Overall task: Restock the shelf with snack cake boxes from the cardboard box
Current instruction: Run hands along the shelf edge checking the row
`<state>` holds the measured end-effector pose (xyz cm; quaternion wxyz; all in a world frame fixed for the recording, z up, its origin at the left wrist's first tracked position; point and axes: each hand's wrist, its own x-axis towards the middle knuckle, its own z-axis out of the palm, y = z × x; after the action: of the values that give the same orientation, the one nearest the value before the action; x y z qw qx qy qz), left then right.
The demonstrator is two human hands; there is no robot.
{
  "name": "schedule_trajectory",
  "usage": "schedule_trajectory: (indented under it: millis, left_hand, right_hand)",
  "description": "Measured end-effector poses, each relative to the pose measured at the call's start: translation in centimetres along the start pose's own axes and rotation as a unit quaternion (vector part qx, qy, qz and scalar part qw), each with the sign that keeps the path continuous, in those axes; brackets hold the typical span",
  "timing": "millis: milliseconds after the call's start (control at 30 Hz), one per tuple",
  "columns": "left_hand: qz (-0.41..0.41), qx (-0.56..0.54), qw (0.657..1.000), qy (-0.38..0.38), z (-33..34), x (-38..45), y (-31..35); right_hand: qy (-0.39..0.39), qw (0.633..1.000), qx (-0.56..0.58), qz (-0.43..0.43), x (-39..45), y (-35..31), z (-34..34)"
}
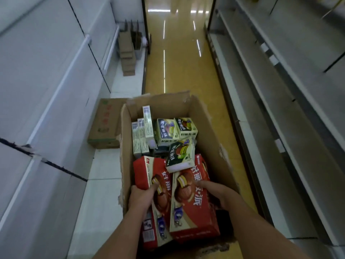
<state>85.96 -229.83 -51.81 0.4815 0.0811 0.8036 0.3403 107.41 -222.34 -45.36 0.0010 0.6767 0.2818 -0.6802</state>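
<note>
Hidden: bottom of cardboard box (209, 128) under its load; right fingertips behind right red box (194, 206).
Left hand (141, 197): thumb over left red box (156, 200), gripping its edge.
Right hand (214, 191): curled round right red box's far side.
Count: two red boxes, three green boxes (180, 154), some pale cartons (141, 135).
Place: floor (179, 62) between shelves (280, 90).

red snack boxes (194, 200) in cardboard box (211, 128) — tilted
</note>
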Motion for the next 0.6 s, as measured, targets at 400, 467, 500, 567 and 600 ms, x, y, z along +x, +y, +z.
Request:
schedule_trajectory:
  millis: [400, 467, 500, 567, 600]
  left_hand:
    - [0.087, -0.092, 0.992, -0.03, -2.2, -7.0, 7.6]
    - [0.1, -0.108, 0.988, -0.048, -2.2, -8.1, 7.9]
    - [0.106, -0.118, 0.986, -0.055, -2.3, -8.6, 8.1]
    - [0.112, -0.132, 0.982, -0.072, -2.3, -9.7, 8.5]
    - [0.11, -0.142, 0.98, -0.082, -2.3, -10.3, 8.7]
  right_hand:
    - [-0.054, 0.991, 0.063, -0.102, -9.7, -0.3, -3.4]
    - [-0.083, 0.983, 0.102, -0.132, -11.3, -0.5, -4.1]
    - [-0.091, 0.977, 0.116, -0.151, -12.1, -0.5, -4.3]
    - [-0.09, 0.967, 0.148, -0.185, -13.3, -0.7, -4.4]
    - [-0.096, 0.96, 0.17, -0.202, -13.8, -0.7, -4.4]
